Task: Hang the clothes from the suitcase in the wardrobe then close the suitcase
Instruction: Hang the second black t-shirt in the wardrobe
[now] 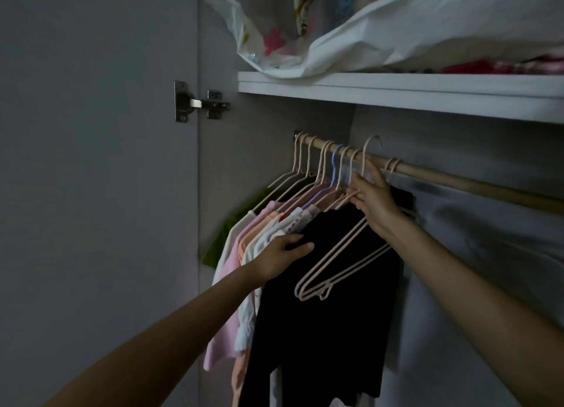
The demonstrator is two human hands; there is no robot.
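while left hand (279, 258) presses black top (320, 315), right hand (374, 197) grips hanger (363, 162) (hook raised).

A white shelf (396, 94) spans the wardrobe top, bearing a large white plastic bag (412, 31) and a clear bag of patterned fabrics (268, 40). Beneath it, a wooden rail (457, 177) carries pale hangers (317, 162) with garments (320, 300).
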